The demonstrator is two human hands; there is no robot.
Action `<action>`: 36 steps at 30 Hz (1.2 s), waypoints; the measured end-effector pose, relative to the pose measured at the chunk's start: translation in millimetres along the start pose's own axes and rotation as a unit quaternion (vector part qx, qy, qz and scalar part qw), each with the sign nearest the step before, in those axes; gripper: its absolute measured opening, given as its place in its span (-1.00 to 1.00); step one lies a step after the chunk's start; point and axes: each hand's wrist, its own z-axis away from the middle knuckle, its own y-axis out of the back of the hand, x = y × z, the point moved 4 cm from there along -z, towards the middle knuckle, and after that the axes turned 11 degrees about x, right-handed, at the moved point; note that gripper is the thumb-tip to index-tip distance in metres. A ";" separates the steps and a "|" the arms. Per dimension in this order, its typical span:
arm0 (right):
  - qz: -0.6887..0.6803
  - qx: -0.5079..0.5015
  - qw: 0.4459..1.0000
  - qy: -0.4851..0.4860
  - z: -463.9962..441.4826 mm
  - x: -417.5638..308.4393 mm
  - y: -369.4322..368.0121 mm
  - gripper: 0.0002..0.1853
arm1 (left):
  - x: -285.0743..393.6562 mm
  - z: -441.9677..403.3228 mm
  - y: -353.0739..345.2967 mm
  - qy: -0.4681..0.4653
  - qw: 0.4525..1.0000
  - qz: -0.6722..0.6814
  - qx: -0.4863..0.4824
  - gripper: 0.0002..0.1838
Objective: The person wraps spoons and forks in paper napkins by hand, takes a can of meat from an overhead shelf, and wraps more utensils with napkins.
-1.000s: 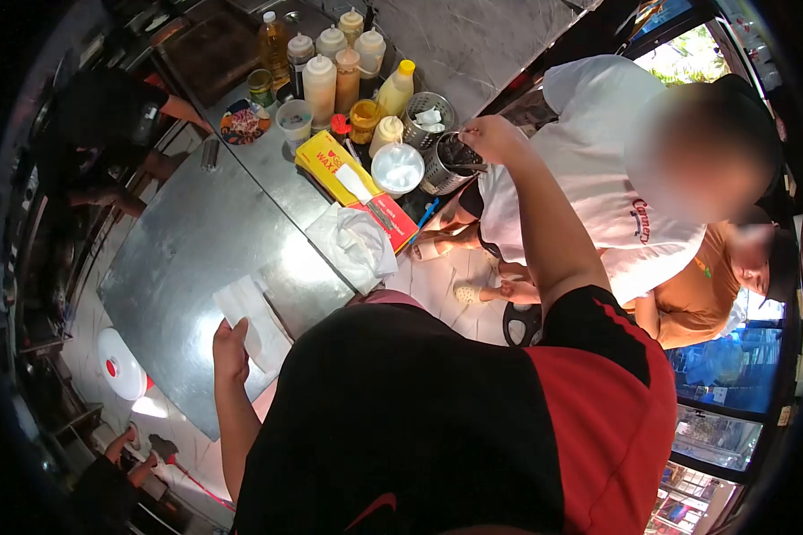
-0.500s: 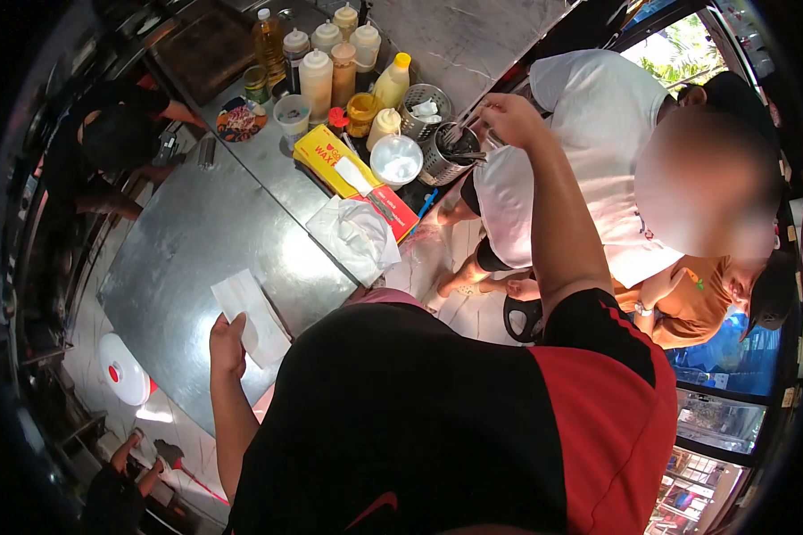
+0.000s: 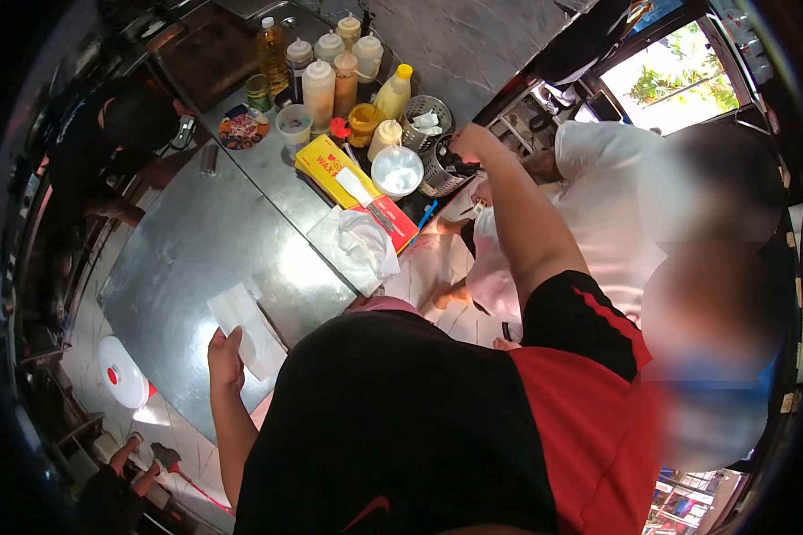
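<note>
My left hand [image 3: 226,357] holds a folded white paper [image 3: 248,332] between thumb and fingers, over the steel table. My right hand [image 3: 475,144] reaches to the top of a perforated metal holder [image 3: 437,174] with dark utensils in it. Its fingertips are bent down at the holder's rim, and what they grip is too small to make out. A second perforated holder [image 3: 418,134] with white paper inside stands beside it. A white bowl [image 3: 397,170], a yellow and red wax paper box [image 3: 333,172] and a crumpled white plastic bag [image 3: 352,248] lie close by.
Several squeeze bottles [image 3: 318,94] and an oil bottle [image 3: 273,58] stand at the back of the steel table [image 3: 178,241]. A person in a white shirt [image 3: 589,214] is close on the right. Another person [image 3: 125,134] works at the left. A white lid [image 3: 125,370] shows below the table.
My right hand rose with thin metal utensils half a second ago, and is now lower at the holder. The people on the right have shifted. My left hand keeps the paper almost still.
</note>
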 end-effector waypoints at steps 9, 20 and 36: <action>-0.220 0.063 0.932 -0.283 10.2 -26.8 25.4 -0.59 | -18.4 3.9 1.4 -0.004 0.999 0.034 0.000 -0.65; -0.259 0.123 0.912 -0.294 25.2 -34.3 28.2 -0.71 | -21.2 -5.3 8.1 -0.017 1.000 0.020 0.004 -0.66; -0.274 0.240 0.880 -0.305 50.6 -47.3 81.5 -0.64 | -10.1 -8.6 26.7 -0.007 1.000 0.009 -0.016 -0.66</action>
